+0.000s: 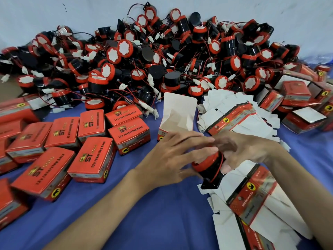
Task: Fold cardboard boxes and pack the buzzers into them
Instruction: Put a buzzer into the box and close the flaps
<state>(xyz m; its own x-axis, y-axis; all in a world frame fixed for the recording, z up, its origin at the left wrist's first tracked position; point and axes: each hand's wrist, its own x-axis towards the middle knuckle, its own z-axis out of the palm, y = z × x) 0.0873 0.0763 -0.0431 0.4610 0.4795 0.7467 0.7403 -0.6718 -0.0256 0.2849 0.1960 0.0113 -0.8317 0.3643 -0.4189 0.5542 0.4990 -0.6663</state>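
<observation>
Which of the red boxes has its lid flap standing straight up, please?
The box just beyond the left hand: its white flap points up and its top is open, while the boxes to its left are closed.

Bare blue cloth-covered tabletop (158, 219) lies free at near centre, a lane between closed red cardboard boxes (90, 159) crowding the left and fanned flat white-and-red carton blanks (266, 219) on the right. Farther on, an upright open-topped white-lined box (178, 109) and a tangled heap of black-and-red wired buzzers (162, 56) bar the way.
</observation>
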